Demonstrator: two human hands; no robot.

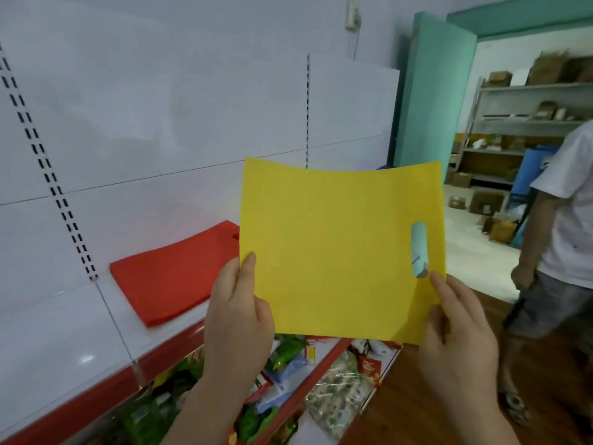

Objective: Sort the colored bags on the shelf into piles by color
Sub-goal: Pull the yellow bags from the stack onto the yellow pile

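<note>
Both hands pinch the yellow bag (333, 248): left hand (236, 319) and right hand (459, 345) at its lower corners, probably stretching it flat for stacking; red pile (173, 277) lies beyond the left fingers.

Single head view — forward-down, close over the shelf (64, 332)

The yellow bag (337, 248) looked matt and faintly grainy, like thin non-woven cloth. Left of it, the red bags (170, 277) showed the same dull finish. These lay on a shelf (64, 342) of smooth, white, glossy painted metal with a bright highlight and a shiny red edge strip. Below the yellow bag, snack packets (337, 393) were glossy plastic film. Right of it, the floor (410, 409) appeared to be polished reddish wood; beyond, boxes (484, 200) looked like matt brown cardboard.
</note>
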